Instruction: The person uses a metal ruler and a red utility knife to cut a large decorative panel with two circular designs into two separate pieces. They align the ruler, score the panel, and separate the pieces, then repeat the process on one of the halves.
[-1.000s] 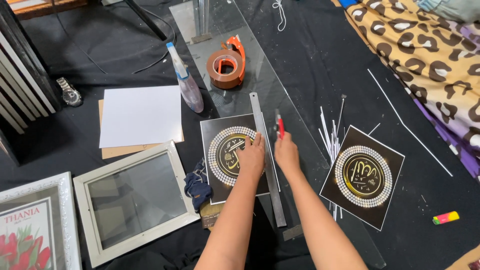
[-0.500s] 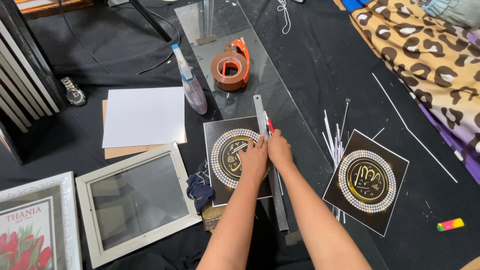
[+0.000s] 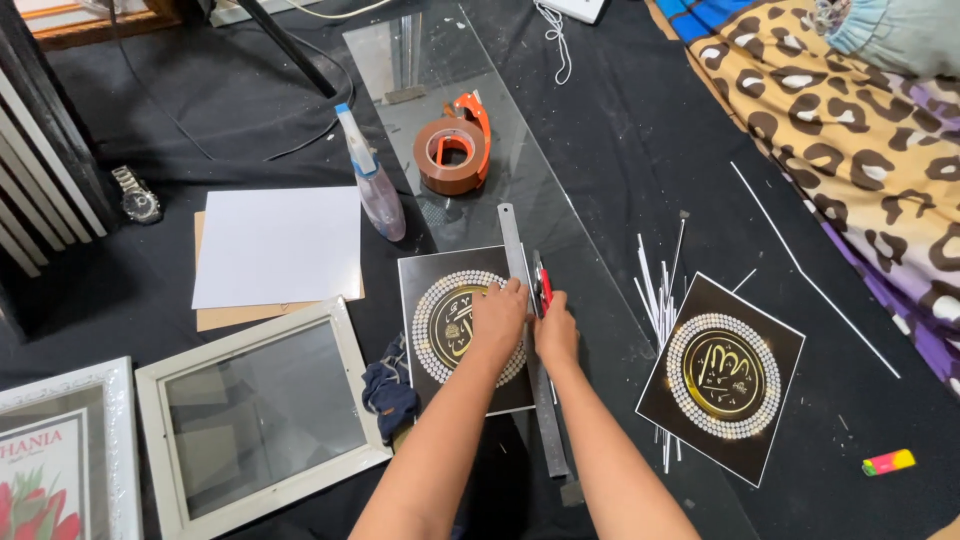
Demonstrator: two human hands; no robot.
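At frame centre, the left hand point(image 3: 497, 318) is pressing flat on the metal ruler point(image 3: 530, 330) over a black print point(image 3: 450, 330); the right hand point(image 3: 555, 335) is apparently gripping a red cutter point(image 3: 543, 285).

The left hand point(image 3: 497, 318) presses flat on a black square print with a gold and white circle point(image 3: 458, 330). The right hand point(image 3: 555, 330) holds a small red cutter point(image 3: 543, 283) against a long grey metal ruler point(image 3: 530, 330). Both lie on a clear glass sheet point(image 3: 470, 90).

We are working over a black cloth point(image 3: 180, 120). A glass sheet point(image 3: 590, 270) is lying on it. Left of the glass, white paper point(image 3: 280, 245) and a white frame point(image 3: 262, 418) are resting.
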